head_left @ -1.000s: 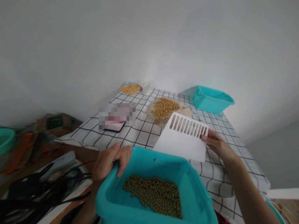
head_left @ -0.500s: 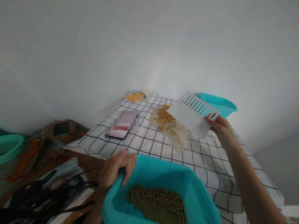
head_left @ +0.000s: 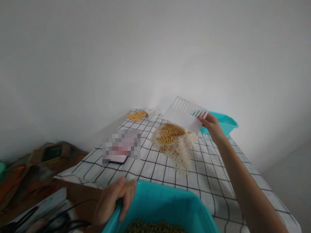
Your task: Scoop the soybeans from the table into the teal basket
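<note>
My left hand (head_left: 116,200) is closed round the left rim of a teal plastic basin (head_left: 170,192) at the table's near edge. Small greenish-brown beans (head_left: 155,227) lie inside it, partly cut off by the frame. In my right hand (head_left: 211,124) is a thin white scraper sheet (head_left: 181,118) with a row of slots, pinched at its right corner. The sheet is held tilted above the far side of a pile of yellow beans (head_left: 168,133). Pale grains that look like rice (head_left: 183,155) spread around and in front of the yellow beans.
Behind my right hand stands a second teal basin (head_left: 224,123). A phone (head_left: 119,157) with a blurred screen lies left on the checked tablecloth (head_left: 148,165). A yellow cloth (head_left: 136,116) and a white crumpled item (head_left: 152,114) are at the back. Dark cables (head_left: 68,223) sit lower left.
My right hand has moved the white scraper left and away, over the back of the pile. My left hand stays on the basin rim. The view has tilted up, so fewer beans show.
</note>
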Tool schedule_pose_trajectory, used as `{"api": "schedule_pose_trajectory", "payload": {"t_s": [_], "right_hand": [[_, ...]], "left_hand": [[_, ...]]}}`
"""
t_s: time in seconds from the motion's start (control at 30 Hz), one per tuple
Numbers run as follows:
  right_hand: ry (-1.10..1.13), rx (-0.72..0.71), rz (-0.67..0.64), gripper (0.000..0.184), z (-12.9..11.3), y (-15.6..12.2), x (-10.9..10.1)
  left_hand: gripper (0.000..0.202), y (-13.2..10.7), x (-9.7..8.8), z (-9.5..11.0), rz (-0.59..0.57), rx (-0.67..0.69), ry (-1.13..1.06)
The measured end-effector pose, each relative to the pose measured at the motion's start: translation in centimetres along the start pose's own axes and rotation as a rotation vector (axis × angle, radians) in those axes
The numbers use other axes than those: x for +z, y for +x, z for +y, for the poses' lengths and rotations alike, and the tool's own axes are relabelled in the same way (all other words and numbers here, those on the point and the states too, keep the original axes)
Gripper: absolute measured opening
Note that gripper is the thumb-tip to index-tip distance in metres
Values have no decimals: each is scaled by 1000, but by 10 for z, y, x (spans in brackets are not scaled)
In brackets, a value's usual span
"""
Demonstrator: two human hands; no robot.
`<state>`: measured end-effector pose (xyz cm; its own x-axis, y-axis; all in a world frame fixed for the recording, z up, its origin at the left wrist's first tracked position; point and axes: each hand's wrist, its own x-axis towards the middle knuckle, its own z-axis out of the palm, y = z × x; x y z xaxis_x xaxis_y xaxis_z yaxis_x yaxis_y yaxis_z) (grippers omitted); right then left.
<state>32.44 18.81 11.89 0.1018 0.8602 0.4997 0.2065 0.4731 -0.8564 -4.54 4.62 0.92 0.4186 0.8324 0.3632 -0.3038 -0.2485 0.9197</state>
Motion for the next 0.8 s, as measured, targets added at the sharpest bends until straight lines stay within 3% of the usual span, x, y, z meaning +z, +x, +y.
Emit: {"api": "schedule_pose_trajectory", "payload": {"t_s": [0.1, 0.23, 0.43, 0.57, 0.7, 0.8], "right_hand": [[95, 9, -40, 34, 4, 3, 10], [157, 15, -49, 34, 15, -4, 21], [176, 12, -68, 28, 25, -14, 27], [170, 34, -84, 27, 21, -18, 35], [216, 102, -129, 30, 9, -27, 42], [238, 237, -264, 31, -1, -38, 44]], "left_hand": [[76, 3, -10, -2, -158, 0, 53], [77, 6, -12, 0, -152, 21, 56], [72, 3, -1, 2, -138, 51, 10], [74, -2, 10, -1, 42, 62, -100], [76, -4, 16, -1, 78, 46, -114], [75, -4, 18, 0, 99, 46, -106]]}}
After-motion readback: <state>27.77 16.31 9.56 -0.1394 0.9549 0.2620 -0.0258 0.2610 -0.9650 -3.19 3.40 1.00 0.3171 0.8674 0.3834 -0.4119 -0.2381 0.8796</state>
